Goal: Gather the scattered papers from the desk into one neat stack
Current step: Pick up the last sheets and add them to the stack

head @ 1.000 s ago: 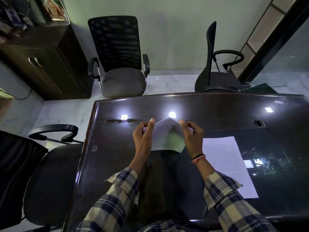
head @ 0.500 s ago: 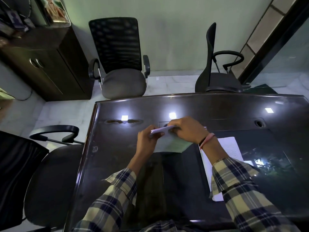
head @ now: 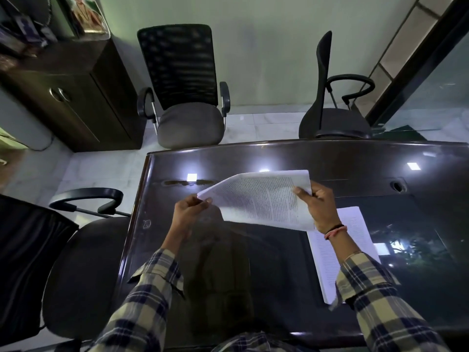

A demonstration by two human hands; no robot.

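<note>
Head view: I log both hands raised over the dark desk [head: 253, 288]. Under the right wrist, a printed sheet [head: 355, 224] lies flat on the desk, partly covered by the forearm. Left hand [head: 189, 215] pinches the left corner of a held bundle of papers [head: 261, 199] between thumb and fingertips. Right hand [head: 318, 207] grips the bundle's right edge, thumb on top, fingers curled behind. The bundle spans between the hands, tilted. Beyond the hands, a mesh-back chair [head: 182, 97] faces the desk.
</note>
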